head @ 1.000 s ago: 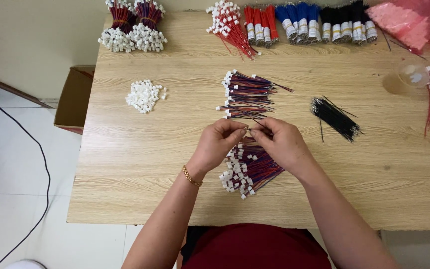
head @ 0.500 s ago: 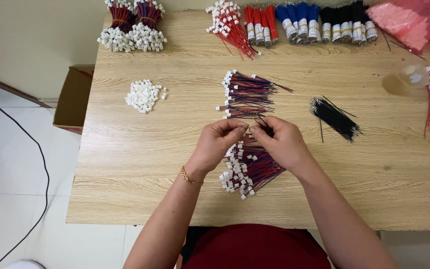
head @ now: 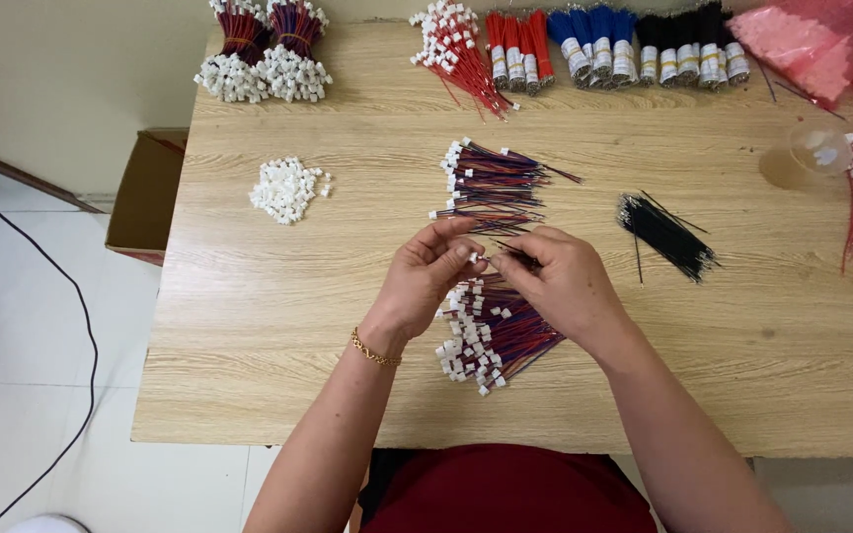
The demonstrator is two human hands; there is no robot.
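Left hand [head: 426, 281] and right hand [head: 560, 281] pinching one small white plastic connector [head: 476, 258] with thin red-blue wires [head: 507, 253]: light, limp; best gripped at the stiff housing.

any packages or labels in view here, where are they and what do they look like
Pink plastic bags: far right corner of the table, crumpled, translucent pink.
Cardboard box: on the floor at the table's left edge, brown, open top.
Label bands: wrapped round the red, blue and black wire bundles along the far edge, pale strips; print too small to tell.
No screens or signs.
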